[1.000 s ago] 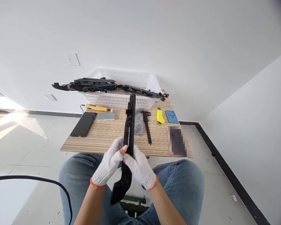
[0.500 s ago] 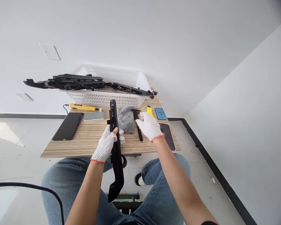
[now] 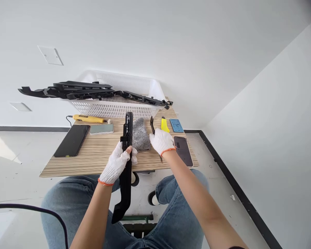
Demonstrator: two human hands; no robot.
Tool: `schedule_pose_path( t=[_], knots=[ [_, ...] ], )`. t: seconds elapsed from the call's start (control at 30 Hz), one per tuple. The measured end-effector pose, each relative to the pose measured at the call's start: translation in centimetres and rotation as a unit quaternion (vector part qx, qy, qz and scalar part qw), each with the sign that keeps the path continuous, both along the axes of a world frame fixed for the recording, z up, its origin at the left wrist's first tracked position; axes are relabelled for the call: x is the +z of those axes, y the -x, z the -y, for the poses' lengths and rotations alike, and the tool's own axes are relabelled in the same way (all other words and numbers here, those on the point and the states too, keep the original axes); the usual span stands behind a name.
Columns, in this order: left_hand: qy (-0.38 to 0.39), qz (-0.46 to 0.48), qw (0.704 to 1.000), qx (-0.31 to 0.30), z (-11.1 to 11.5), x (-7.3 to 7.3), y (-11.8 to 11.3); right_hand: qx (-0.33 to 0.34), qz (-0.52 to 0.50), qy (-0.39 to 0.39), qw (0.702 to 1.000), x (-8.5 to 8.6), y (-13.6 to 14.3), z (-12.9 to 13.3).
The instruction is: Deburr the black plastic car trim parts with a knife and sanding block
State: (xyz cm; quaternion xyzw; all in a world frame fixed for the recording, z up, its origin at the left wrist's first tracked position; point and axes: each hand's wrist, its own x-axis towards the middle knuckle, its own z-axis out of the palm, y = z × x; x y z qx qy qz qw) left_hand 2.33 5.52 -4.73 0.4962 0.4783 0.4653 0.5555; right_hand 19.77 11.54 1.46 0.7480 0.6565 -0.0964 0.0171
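Note:
My left hand [image 3: 117, 162], in a white knit glove with the thumb tip bare, is closed round a long black plastic trim piece [image 3: 125, 186]. The piece stands nearly lengthwise to me, its far end over the table and its bent lower end above my lap. My right hand [image 3: 161, 141], gloved in white too, is closed on a black caliper [image 3: 152, 125]; the jaws stick out beyond the fingers and the thin end shows below the hand. A grey cloth [image 3: 141, 135] lies between the two hands.
Behind, a white plastic basket [image 3: 114, 110] holds several black trim pieces [image 3: 75, 90]. On the table [image 3: 98, 162] lie a yellow corded tool [image 3: 89, 119], a grey-green block [image 3: 102, 129], a black tablet [image 3: 72, 140], a yellow cutter [image 3: 164, 125], a blue card-like piece [image 3: 176, 125] and a phone [image 3: 183, 151].
My right hand has come down onto the caliper, closed on it and tilted it; the yellow cutter behind is now more visible. My left hand still holds the trim piece, its lower end slightly further left.

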Motion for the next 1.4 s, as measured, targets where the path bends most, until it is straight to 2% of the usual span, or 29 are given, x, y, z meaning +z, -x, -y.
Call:
schedule_pose_path(
  t=[0.1,0.17,0.3,0.4,0.47,0.63,0.77,0.9,1.0,1.17,1.27,1.4],
  knots=[
    [-0.002,0.002,1.000,0.001,0.1,0.3,-0.2,0.020,0.003,-0.087,0.996,0.8,-1.0,1.8],
    [-0.006,0.000,1.000,0.000,0.2,0.4,-0.3,0.052,-0.043,-0.135,0.989,1.1,-2.3,2.5],
    [-0.020,0.004,1.000,-0.017,0.3,0.4,-0.3,0.083,-0.175,-0.175,0.965,1.5,-5.2,2.8],
    [-0.025,0.006,0.999,-0.023,0.2,0.2,-0.2,0.126,-0.210,-0.194,0.950,1.8,-6.4,2.4],
    [-0.026,0.004,0.999,-0.025,0.1,0.1,-0.2,0.156,-0.199,-0.200,0.947,2.1,-6.5,2.1],
    [-0.016,-0.017,0.999,-0.024,0.2,0.6,-0.2,0.140,-0.156,-0.222,0.952,3.3,-5.4,1.5],
    [-0.017,-0.033,0.999,-0.027,0.5,0.9,-0.2,0.167,-0.119,-0.231,0.951,4.4,-4.5,1.3],
    [-0.023,-0.024,0.999,-0.027,0.4,0.7,-0.2,0.147,-0.024,-0.249,0.957,5.1,-3.3,1.2],
    [-0.021,-0.019,0.999,-0.026,0.3,0.5,-0.2,0.143,0.063,-0.300,0.941,5.1,-2.6,0.8],
    [-0.022,-0.020,0.999,-0.034,0.4,0.6,-0.1,0.205,0.124,-0.380,0.894,4.3,-2.6,-0.7],
    [-0.023,-0.019,0.999,-0.041,0.5,0.7,-0.1,0.248,0.122,-0.378,0.884,3.8,-2.9,-1.8],
    [-0.020,-0.015,0.999,-0.038,0.5,0.7,-0.1,0.276,0.107,-0.347,0.890,3.1,-3.0,-2.8]
  ],
)
